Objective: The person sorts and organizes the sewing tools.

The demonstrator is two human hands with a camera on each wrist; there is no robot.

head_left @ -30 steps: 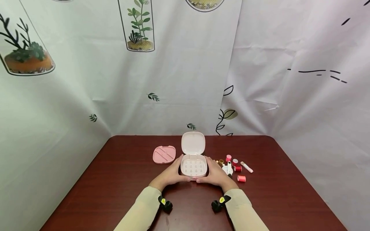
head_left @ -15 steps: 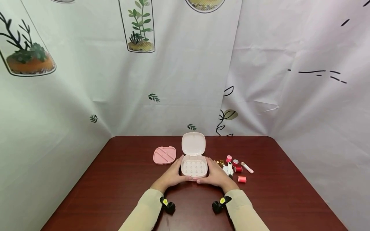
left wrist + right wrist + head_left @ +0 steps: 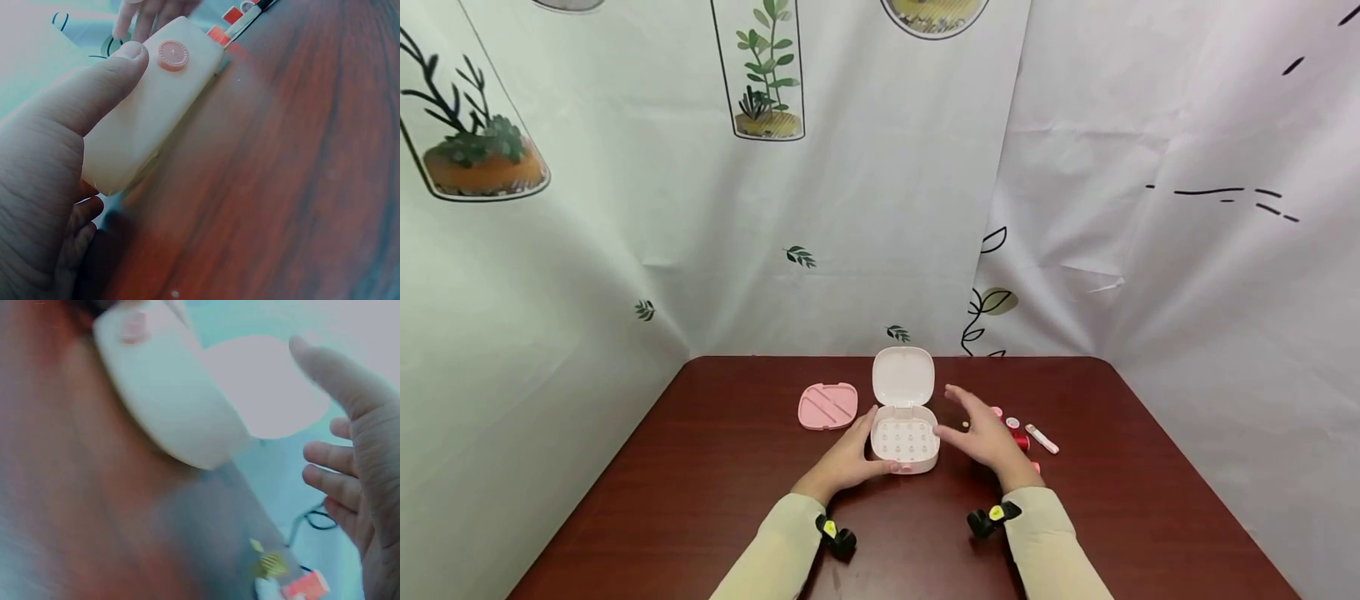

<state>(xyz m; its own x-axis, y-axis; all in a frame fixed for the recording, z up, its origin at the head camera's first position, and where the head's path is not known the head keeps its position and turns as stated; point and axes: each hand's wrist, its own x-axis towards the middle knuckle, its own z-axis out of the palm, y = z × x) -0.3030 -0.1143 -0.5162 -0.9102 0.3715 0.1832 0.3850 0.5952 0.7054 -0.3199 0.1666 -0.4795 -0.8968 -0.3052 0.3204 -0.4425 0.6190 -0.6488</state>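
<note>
A pale pink plastic box (image 3: 906,439) stands on the table with its white lid (image 3: 903,376) raised at the back. Small raised dots cover the floor inside. My left hand (image 3: 844,457) grips the box's left side, its thumb on the front near a round pink button (image 3: 173,55). In the right wrist view my right hand (image 3: 369,444) is apart from the box (image 3: 169,387), fingers loosely extended and holding nothing. Beneath and beyond that hand lie thread spools (image 3: 1021,442), partly hidden by it in the head view.
Left of the box lies a pink divided tray (image 3: 827,407). At the right is a small white-and-pink strip-like tool (image 3: 1042,438). A brass-coloured piece (image 3: 272,565) and a pinkish-red spool (image 3: 306,586) show below the right hand. A printed curtain (image 3: 880,183) hangs behind the dark red table (image 3: 700,517).
My right hand has let go of the box's right side and moved right and up, now covering some of the spools. The left hand keeps its hold, and the box stays put.
</note>
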